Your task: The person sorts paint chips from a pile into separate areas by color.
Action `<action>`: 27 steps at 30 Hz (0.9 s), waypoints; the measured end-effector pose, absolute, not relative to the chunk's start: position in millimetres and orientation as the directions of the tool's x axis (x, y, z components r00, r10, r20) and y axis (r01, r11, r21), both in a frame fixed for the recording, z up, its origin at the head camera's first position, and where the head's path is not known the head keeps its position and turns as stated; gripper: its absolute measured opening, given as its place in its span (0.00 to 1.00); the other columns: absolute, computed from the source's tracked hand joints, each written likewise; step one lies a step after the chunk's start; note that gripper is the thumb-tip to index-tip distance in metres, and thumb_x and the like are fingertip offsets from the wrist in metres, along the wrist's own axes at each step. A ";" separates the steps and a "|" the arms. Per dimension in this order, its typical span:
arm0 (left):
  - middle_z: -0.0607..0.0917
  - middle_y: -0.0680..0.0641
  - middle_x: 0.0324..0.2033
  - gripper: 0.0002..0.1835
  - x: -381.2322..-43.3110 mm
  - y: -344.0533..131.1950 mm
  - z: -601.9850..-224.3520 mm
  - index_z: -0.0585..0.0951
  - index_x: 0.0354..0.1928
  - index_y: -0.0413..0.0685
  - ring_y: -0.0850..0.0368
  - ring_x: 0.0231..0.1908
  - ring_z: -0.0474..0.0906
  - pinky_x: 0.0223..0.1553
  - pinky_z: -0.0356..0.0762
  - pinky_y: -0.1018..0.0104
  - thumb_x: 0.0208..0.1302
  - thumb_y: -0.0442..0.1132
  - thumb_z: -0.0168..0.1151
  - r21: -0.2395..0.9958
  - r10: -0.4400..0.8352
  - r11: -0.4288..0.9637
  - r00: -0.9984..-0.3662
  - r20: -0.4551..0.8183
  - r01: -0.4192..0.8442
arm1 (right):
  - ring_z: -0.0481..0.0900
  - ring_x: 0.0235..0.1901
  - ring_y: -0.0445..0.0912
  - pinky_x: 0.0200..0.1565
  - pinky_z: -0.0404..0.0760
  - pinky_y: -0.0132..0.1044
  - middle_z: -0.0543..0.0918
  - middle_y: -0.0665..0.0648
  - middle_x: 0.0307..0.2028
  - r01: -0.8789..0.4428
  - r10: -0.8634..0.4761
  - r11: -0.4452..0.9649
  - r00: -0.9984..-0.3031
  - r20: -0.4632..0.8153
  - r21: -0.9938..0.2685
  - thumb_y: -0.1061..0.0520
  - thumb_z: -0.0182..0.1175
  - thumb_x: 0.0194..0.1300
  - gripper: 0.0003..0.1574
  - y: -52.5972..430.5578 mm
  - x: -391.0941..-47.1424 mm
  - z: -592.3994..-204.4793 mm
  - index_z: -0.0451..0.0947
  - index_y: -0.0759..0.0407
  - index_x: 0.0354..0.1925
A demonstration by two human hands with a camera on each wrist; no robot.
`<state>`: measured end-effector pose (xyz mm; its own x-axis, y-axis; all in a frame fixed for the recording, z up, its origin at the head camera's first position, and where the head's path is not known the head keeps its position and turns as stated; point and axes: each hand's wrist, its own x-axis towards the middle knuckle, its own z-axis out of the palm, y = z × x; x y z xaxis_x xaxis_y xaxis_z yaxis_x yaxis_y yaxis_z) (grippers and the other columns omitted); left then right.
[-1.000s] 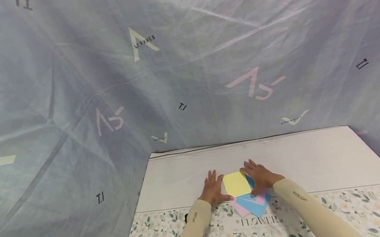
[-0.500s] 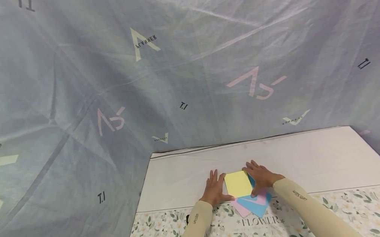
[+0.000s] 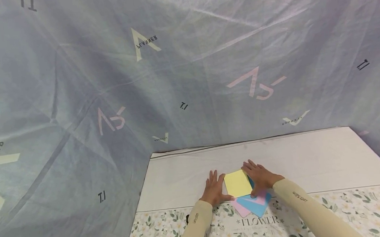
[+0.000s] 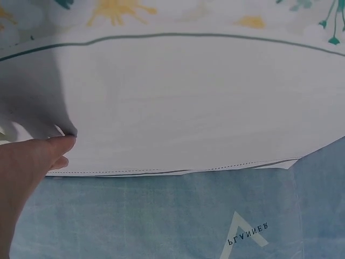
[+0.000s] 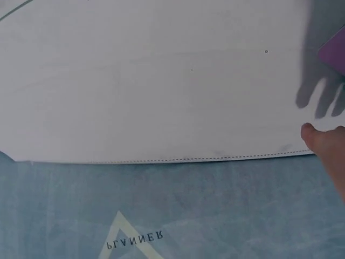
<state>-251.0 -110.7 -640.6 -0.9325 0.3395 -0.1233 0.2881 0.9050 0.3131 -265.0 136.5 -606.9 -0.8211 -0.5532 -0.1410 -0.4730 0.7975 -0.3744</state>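
Observation:
A yellow square sheet [image 3: 238, 184] lies between my two hands in the head view, over a fan of coloured cards. My left hand [image 3: 214, 191] is at its left side, index finger by the upper corner and thumb by the lower one, other fingers spread. On the other side my right hand [image 3: 260, 176] touches the sheet's right edge with fingers extended and thumb pointing down. A light blue card [image 3: 260, 211] and a pink card [image 3: 241, 209] stick out below. In the right wrist view a purple corner [image 5: 335, 51] shows above the right hand [image 5: 328, 148].
The table cover is white [image 3: 181, 175] at the back and floral [image 3: 337, 214] in front, with FLOWER lettering below the cards. A grey-blue printed curtain [image 3: 206, 75] hangs behind and at both sides. A small black object [image 3: 187, 218] sits beside the left sleeve.
The yellow sheet has shifted and turned very slightly between my hands. Both hands stay at its edges; the head view itself has drifted a little.

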 end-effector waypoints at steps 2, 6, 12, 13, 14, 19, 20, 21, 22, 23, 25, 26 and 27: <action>0.53 0.38 0.77 0.56 -250.2 -110.3 -641.3 0.61 0.75 0.53 0.40 0.78 0.42 0.74 0.53 0.42 0.46 0.65 0.76 0.311 0.343 0.905 -0.931 -0.125 0.291 | 0.45 0.76 0.68 0.69 0.54 0.68 0.53 0.72 0.75 -0.474 -0.548 0.806 -0.824 -0.146 -0.354 0.39 0.80 0.41 0.74 137.2 -264.2 -607.1 0.54 0.68 0.74; 0.52 0.38 0.78 0.58 -248.5 -110.9 -641.5 0.59 0.76 0.53 0.40 0.78 0.41 0.74 0.52 0.42 0.47 0.66 0.74 0.311 0.360 0.900 -0.922 -0.141 0.304 | 0.45 0.76 0.67 0.70 0.54 0.68 0.52 0.71 0.76 -0.464 -0.536 0.818 -0.830 -0.156 -0.340 0.37 0.79 0.43 0.73 139.3 -263.3 -606.4 0.54 0.67 0.75; 0.48 0.40 0.79 0.63 -249.7 -115.2 -639.2 0.54 0.79 0.55 0.44 0.79 0.37 0.75 0.50 0.45 0.43 0.70 0.74 0.327 0.376 0.893 -0.911 -0.171 0.307 | 0.44 0.76 0.68 0.70 0.52 0.68 0.51 0.71 0.76 -0.450 -0.531 0.813 -0.833 -0.154 -0.369 0.35 0.77 0.44 0.73 140.6 -263.1 -603.8 0.54 0.67 0.75; 0.47 0.41 0.79 0.64 -250.4 -116.1 -638.9 0.53 0.79 0.56 0.45 0.79 0.37 0.76 0.49 0.46 0.43 0.71 0.73 0.325 0.378 0.894 -0.909 -0.174 0.309 | 0.44 0.76 0.68 0.70 0.52 0.68 0.51 0.71 0.76 -0.453 -0.533 0.811 -0.833 -0.149 -0.369 0.34 0.77 0.44 0.73 140.6 -263.0 -603.4 0.54 0.67 0.75; 0.47 0.42 0.79 0.64 -251.1 -116.9 -638.4 0.54 0.79 0.56 0.45 0.79 0.37 0.76 0.49 0.46 0.43 0.70 0.74 0.331 0.379 0.891 -0.910 -0.169 0.310 | 0.44 0.76 0.67 0.71 0.52 0.68 0.52 0.71 0.76 -0.456 -0.535 0.810 -0.832 -0.146 -0.370 0.34 0.77 0.45 0.73 140.5 -262.8 -603.0 0.54 0.66 0.75; 0.47 0.42 0.79 0.64 -253.7 -121.2 -632.5 0.56 0.78 0.55 0.46 0.79 0.37 0.76 0.50 0.47 0.41 0.70 0.76 0.334 0.396 0.881 -0.908 -0.135 0.334 | 0.46 0.75 0.69 0.69 0.55 0.69 0.53 0.73 0.75 -0.490 -0.560 0.788 -0.822 -0.103 -0.373 0.33 0.76 0.45 0.72 140.8 -261.4 -600.9 0.56 0.67 0.74; 0.48 0.42 0.79 0.64 -254.2 -122.2 -630.4 0.57 0.77 0.54 0.46 0.79 0.37 0.75 0.51 0.46 0.40 0.69 0.76 0.337 0.401 0.878 -0.907 -0.127 0.341 | 0.47 0.75 0.69 0.69 0.55 0.69 0.53 0.73 0.75 -0.496 -0.564 0.784 -0.821 -0.094 -0.374 0.32 0.76 0.45 0.72 140.9 -261.0 -600.3 0.56 0.67 0.74; 0.48 0.41 0.79 0.64 -254.5 -123.5 -628.2 0.57 0.77 0.54 0.46 0.79 0.38 0.75 0.51 0.46 0.40 0.69 0.77 0.333 0.408 0.875 -0.905 -0.118 0.351 | 0.47 0.75 0.70 0.68 0.56 0.69 0.54 0.74 0.74 -0.504 -0.570 0.777 -0.818 -0.081 -0.378 0.32 0.76 0.44 0.72 140.7 -260.5 -599.7 0.56 0.68 0.74; 0.48 0.41 0.79 0.63 -254.4 -125.3 -625.7 0.58 0.77 0.53 0.45 0.79 0.38 0.75 0.51 0.46 0.40 0.68 0.77 0.332 0.415 0.872 -0.903 -0.109 0.361 | 0.47 0.75 0.70 0.68 0.56 0.69 0.54 0.74 0.74 -0.509 -0.573 0.774 -0.816 -0.075 -0.378 0.32 0.76 0.45 0.72 140.2 -260.0 -599.0 0.56 0.68 0.74; 0.48 0.40 0.79 0.63 -254.1 -127.4 -623.1 0.58 0.77 0.53 0.44 0.79 0.38 0.75 0.51 0.45 0.40 0.67 0.78 0.334 0.420 0.869 -0.902 -0.104 0.366 | 0.47 0.75 0.70 0.68 0.56 0.70 0.53 0.74 0.74 -0.513 -0.577 0.769 -0.814 -0.068 -0.381 0.32 0.76 0.45 0.72 139.3 -259.4 -598.2 0.56 0.68 0.74; 0.48 0.39 0.78 0.63 -253.5 -132.3 -617.7 0.58 0.76 0.52 0.43 0.79 0.38 0.75 0.51 0.44 0.39 0.66 0.78 0.338 0.429 0.863 -0.898 -0.100 0.375 | 0.46 0.74 0.71 0.68 0.55 0.70 0.52 0.75 0.74 -0.525 -0.587 0.758 -0.808 -0.053 -0.388 0.32 0.76 0.45 0.72 136.7 -258.7 -596.2 0.56 0.69 0.74; 0.48 0.39 0.78 0.63 -253.0 -135.1 -614.9 0.58 0.76 0.52 0.43 0.79 0.38 0.75 0.50 0.44 0.39 0.66 0.79 0.338 0.430 0.863 -0.897 -0.100 0.376 | 0.45 0.74 0.71 0.68 0.55 0.70 0.52 0.75 0.75 -0.531 -0.591 0.754 -0.806 -0.046 -0.387 0.31 0.76 0.45 0.73 134.9 -258.5 -595.3 0.56 0.69 0.74; 0.49 0.39 0.78 0.63 -252.6 -138.0 -612.7 0.59 0.76 0.51 0.43 0.78 0.38 0.75 0.50 0.44 0.39 0.66 0.79 0.337 0.432 0.862 -0.897 -0.097 0.379 | 0.45 0.75 0.71 0.68 0.55 0.70 0.52 0.75 0.75 -0.536 -0.594 0.751 -0.803 -0.041 -0.384 0.30 0.75 0.45 0.73 133.0 -258.6 -594.8 0.56 0.69 0.74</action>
